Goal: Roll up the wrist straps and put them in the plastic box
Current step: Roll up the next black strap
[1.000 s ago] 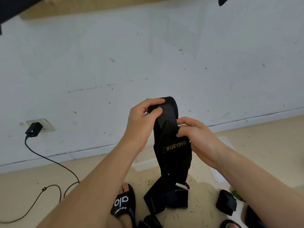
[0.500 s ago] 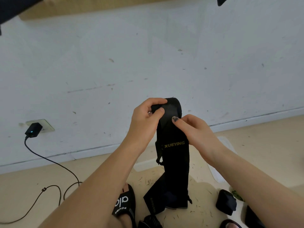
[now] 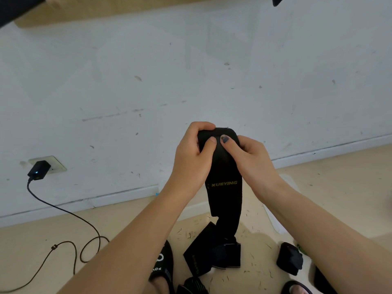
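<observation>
Up at chest height, before the wall [image 3: 191, 71], both hands clamp the top fold of the wrist strap [image 3: 224, 187]: left hand [image 3: 194, 160] curled over the rolled end, right hand [image 3: 250, 160] pinching beside it, thumbs touching. Tail hangs down to the floor [image 3: 350, 198], reaching the loose straps [image 3: 212, 253] there. One rolled strap [image 3: 289, 258] sits by the right foot. Plastic box: can't tell. Risk: roll starts skewed or slack and telescopes; the dragging tail may snag the pile.
</observation>
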The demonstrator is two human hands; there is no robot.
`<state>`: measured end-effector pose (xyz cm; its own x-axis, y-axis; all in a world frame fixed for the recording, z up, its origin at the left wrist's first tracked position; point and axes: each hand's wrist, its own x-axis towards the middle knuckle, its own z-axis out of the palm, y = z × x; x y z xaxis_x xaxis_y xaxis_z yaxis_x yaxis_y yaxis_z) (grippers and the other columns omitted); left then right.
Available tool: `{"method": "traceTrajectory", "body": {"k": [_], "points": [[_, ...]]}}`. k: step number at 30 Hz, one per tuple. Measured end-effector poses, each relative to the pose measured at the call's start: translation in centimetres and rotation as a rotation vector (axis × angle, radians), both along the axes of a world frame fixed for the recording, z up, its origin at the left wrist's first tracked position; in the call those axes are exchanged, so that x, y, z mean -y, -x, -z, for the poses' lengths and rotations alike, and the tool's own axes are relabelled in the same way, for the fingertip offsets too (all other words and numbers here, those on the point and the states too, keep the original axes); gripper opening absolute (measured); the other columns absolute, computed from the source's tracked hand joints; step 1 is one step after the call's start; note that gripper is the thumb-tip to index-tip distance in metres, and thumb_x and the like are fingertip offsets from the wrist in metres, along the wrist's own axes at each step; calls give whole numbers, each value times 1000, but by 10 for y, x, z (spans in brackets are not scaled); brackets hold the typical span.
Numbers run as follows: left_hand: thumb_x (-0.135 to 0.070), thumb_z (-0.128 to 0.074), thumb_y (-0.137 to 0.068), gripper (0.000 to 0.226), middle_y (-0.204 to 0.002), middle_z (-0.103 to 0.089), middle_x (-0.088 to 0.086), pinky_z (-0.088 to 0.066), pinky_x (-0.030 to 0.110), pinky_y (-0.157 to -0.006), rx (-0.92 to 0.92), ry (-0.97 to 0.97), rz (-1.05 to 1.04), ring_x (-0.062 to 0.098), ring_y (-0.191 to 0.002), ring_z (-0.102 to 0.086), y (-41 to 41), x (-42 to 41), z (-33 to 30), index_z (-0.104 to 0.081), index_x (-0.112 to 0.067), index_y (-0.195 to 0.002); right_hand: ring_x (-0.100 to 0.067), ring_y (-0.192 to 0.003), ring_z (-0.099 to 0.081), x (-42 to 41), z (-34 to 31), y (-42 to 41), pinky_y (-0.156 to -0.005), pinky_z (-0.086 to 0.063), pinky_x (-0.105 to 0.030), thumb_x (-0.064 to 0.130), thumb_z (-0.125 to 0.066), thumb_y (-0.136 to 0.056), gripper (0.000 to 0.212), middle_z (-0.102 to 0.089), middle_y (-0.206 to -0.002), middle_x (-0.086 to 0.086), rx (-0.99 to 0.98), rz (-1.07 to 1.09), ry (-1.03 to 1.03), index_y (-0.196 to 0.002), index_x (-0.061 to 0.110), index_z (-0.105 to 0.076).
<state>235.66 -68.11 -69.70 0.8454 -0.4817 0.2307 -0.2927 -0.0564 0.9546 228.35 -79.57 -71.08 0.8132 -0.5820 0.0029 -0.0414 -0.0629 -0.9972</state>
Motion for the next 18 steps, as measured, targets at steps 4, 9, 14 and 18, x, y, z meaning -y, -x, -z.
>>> {"method": "traceTrajectory", "body": {"k": [4, 9, 14, 18], "points": [[-19, -54, -104, 19, -100, -64, -14, -51, 19, -74, 104, -79, -13, 2, -87, -62, 0, 3, 6, -58, -29, -120, -20, -67, -66, -2, 0, 1, -62, -53, -34, 32, -60, -103, 38, -66, -75, -12, 43, 40, -84, -94, -4, -67], [-16, -47, -107, 20, -107, -62, -15, -52, 18, -80, 101, -79, 13, 1, -97, -61, 1, 6, 5, -56, -28, -121, -26, -73, -68, -1, 0, 2, -69, -55, -37, 35, -62, -101, 44, -67, -81, -19, 16, -7, -258, -100, -9, -66], [-27, -50, -107, 15, -107, -62, -15, -49, 10, -75, 41, -83, 27, -5, -95, -60, 8, 10, 7, -55, -27, -121, -24, -74, -68, -1, 2, 3, -66, -55, -34, 31, -62, -102, 37, -69, -83, -15, 37, 21, -266, -97, -5, -68], [-22, -45, -108, 18, -107, -62, -16, -50, 14, -77, 73, -110, 10, -4, -96, -60, 8, 12, 9, -55, -28, -122, -22, -74, -66, -2, 2, 2, -65, -53, -31, 37, -60, -103, 45, -66, -83, -12, 23, 9, -315, -97, -8, -65]]}}
